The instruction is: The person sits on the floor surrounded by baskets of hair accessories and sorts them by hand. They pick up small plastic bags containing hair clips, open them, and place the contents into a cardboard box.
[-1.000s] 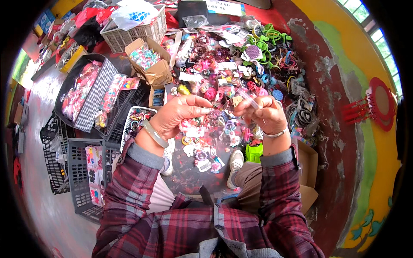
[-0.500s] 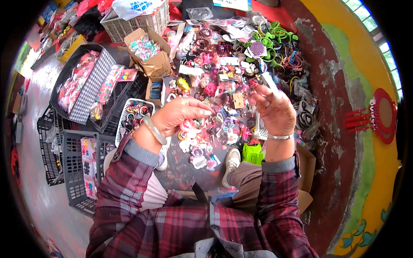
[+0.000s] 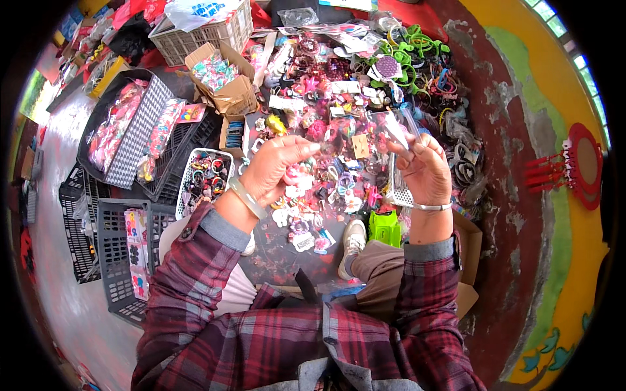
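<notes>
My right hand (image 3: 425, 171) is closed on a clear plastic bag (image 3: 411, 120), its thumb and fingers pinching the lower edge. A white card or label (image 3: 396, 128) shows at the bag. Across from it, my left hand (image 3: 270, 168) has thumb and forefinger pressed together. Whatever lies between those fingertips is too small to make out. Under both hands spreads a pile of hair accessories, with a pink flower-like piece (image 3: 317, 130), a small tan card (image 3: 360, 146) and a pale blue and white bow-like piece (image 3: 345, 183).
Green headbands (image 3: 417, 44) lie at the back right. To the left stand a cardboard box (image 3: 236, 91) of packets, a white basket (image 3: 195, 156) of hair ties and a grey crate (image 3: 117, 260). A bright green plastic piece (image 3: 385, 228) sits beside my shoe (image 3: 353, 244).
My right hand has turned, and its fingers have closed on the bag, which now stands up more clearly. My left hand has moved slightly right and down, still pinched.
</notes>
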The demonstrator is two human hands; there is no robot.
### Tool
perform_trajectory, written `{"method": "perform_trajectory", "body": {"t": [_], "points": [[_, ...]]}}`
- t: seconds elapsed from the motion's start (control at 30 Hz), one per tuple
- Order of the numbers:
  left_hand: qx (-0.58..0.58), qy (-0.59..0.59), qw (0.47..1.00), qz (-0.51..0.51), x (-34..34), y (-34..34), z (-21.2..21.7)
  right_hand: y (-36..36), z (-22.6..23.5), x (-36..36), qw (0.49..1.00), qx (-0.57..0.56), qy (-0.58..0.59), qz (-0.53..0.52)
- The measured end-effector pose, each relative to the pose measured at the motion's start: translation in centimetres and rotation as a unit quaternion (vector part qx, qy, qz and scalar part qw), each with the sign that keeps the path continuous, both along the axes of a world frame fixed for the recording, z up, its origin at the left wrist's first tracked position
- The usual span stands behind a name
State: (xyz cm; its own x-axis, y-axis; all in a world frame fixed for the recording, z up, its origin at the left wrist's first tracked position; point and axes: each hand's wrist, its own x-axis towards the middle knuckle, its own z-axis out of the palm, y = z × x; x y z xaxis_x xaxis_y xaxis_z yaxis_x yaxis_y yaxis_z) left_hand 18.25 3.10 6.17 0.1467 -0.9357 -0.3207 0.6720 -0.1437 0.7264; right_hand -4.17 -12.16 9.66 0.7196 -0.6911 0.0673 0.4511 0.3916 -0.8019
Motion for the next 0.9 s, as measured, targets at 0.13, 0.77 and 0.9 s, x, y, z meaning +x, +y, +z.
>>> {"method": "perform_trajectory", "body": {"t": [0.13, 0.77, 0.9], "points": [[0.004, 0.023, 0.999, 0.048, 0.4, -0.4, -1.3, 0.6, 0.4, 0.7, 0.996, -0.033, 0.059, -0.056], [0.022, -0.080, 0.994, 0.077, 0.2, -0.3, -0.8, 0.1, 0.8, 0.2, 0.944, -0.137, 0.251, -0.166], [0.018, -0.094, 0.993, 0.064, 0.3, -0.2, -0.6, -0.1, 0.1, 0.0, 0.951, -0.135, 0.251, -0.119]]}}
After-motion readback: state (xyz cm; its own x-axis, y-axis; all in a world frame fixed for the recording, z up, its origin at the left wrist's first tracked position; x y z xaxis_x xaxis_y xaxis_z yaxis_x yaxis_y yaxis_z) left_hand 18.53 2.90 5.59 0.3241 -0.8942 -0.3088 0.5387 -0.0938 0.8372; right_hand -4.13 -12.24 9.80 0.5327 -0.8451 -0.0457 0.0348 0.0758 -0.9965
